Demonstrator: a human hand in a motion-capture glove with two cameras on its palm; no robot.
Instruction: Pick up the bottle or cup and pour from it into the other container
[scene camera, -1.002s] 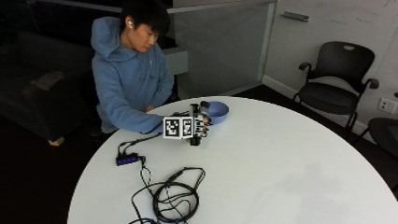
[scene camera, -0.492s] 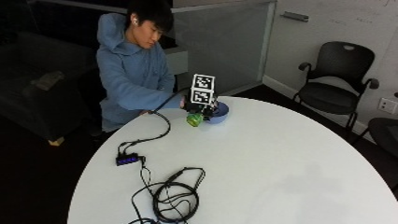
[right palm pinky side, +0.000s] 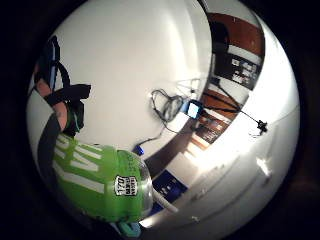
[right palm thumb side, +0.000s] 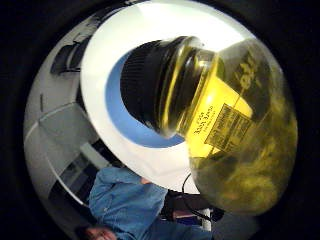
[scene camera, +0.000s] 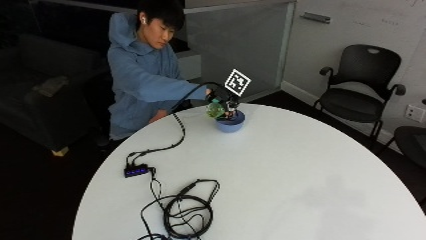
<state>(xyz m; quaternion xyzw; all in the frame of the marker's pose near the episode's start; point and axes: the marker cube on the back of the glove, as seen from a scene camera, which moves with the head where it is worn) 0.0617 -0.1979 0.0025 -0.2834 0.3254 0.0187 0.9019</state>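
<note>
Over bowl (scene camera: 230, 123): tilted bottle (scene camera: 215, 109)

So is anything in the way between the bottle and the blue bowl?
Nothing visible. The right hand holds the green bottle tipped right above the blue bowl, and the thumb side palm view shows its black cap over the bowl's blue inside.

A round white counter (scene camera: 299, 170) carries a blue bowl (scene camera: 230, 123) directly beneath the person's hands. Well away from the hands, toward the near edge, lie a small black hub (scene camera: 135, 171) and coiled black cables (scene camera: 186, 212).
</note>
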